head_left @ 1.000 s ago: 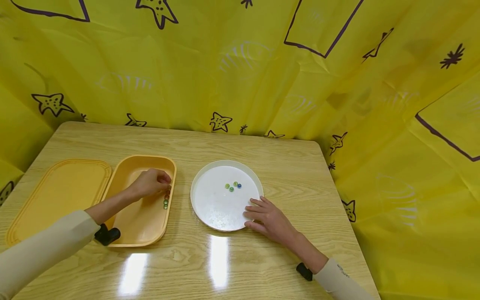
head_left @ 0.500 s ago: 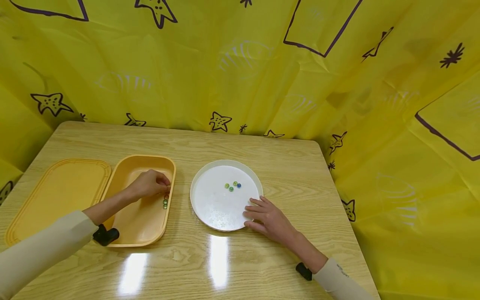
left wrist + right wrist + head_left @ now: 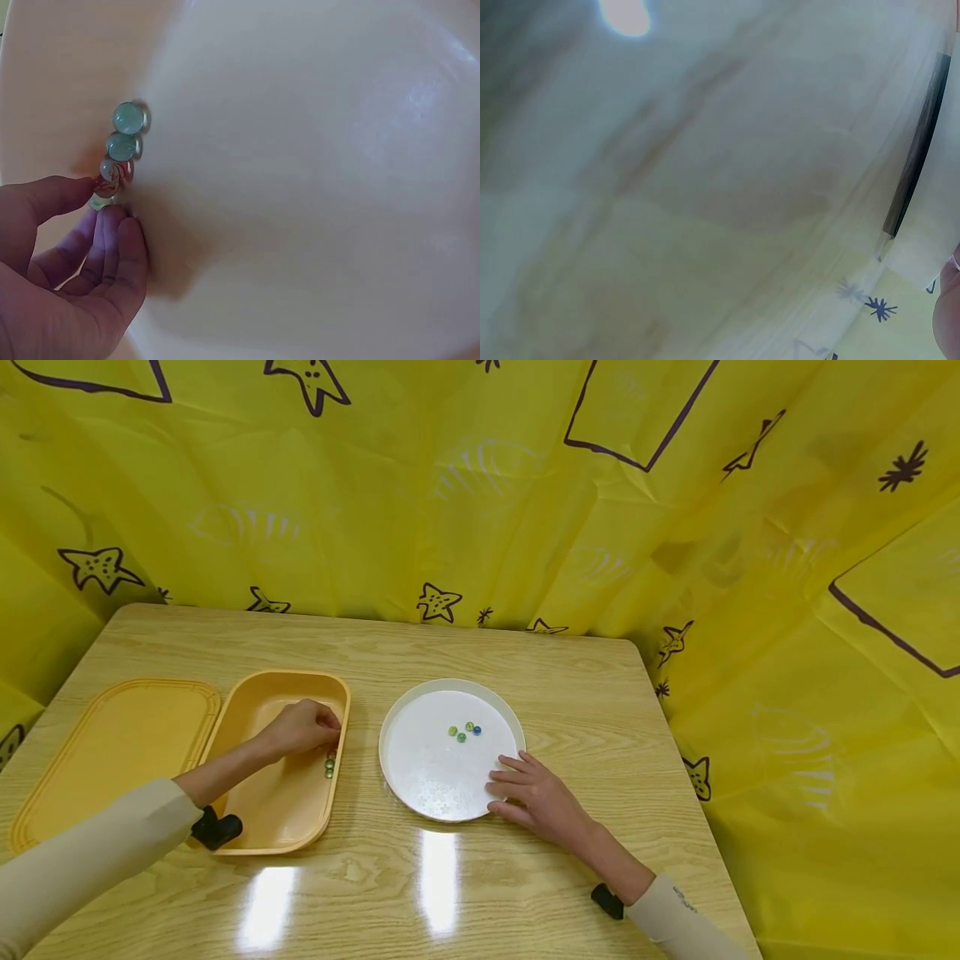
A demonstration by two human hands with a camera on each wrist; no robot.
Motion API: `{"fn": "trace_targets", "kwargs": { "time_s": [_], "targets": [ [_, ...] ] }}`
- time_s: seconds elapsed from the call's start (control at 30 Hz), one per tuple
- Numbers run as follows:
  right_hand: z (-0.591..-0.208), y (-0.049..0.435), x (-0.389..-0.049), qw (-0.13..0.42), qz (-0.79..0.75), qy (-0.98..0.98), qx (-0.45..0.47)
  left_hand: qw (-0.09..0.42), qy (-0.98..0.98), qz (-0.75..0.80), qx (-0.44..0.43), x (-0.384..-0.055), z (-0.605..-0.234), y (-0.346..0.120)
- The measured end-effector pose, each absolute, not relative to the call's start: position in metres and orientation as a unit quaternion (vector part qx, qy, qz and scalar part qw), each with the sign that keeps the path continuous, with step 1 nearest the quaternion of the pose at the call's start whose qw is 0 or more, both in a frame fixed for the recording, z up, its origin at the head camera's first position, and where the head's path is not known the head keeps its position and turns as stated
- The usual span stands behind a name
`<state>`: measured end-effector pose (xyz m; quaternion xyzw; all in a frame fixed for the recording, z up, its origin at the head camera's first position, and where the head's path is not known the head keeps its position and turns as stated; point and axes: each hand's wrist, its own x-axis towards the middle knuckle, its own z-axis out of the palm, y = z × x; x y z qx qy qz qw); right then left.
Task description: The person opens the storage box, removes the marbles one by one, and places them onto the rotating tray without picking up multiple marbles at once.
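My left hand [image 3: 302,727] reaches into the orange tray [image 3: 276,846], by its right wall. In the left wrist view, the left thumb and curled fingers pinch an orange-red marble [image 3: 106,186]. A yellowish-green marble [image 3: 99,202] sits between the fingertips, partly hidden. Two green marbles [image 3: 126,129] lie in line beyond, against the wall. My right hand [image 3: 538,795], fingers spread, rests at the right rim of the round white tray [image 3: 442,785]. Inside that tray lie a blue marble [image 3: 477,730] and several green and yellow-green marbles [image 3: 461,737].
A flat orange lid [image 3: 123,752] lies left of the orange tray on the wooden table [image 3: 577,693]. Yellow patterned cloth [image 3: 420,510] hangs behind and at the right. The right wrist view shows mostly blurred surface.
The left fingers have shifted slightly toward the near end of the marble row, covering more of the reddish marbles. My right hand and the marbles in the white tray stay put.
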<state>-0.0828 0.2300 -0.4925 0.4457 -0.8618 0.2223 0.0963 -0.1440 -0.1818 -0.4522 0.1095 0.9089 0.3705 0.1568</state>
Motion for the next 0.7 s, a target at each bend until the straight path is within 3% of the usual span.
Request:
{"fn": "trace_targets", "kwargs": {
  "time_s": [0.23, 0.7],
  "targets": [
    [-0.493, 0.229, -0.083, 0.095, 0.222, -0.861, 0.447, 0.147, 0.906, 0.382, 0.109, -0.144, -0.451, -0.186],
    [-0.493, 0.230, -0.084, 0.101, 0.216, -0.861, 0.449, 0.077, 0.907, 0.400, 0.106, -0.139, -0.422, -0.190]
  ]
}}
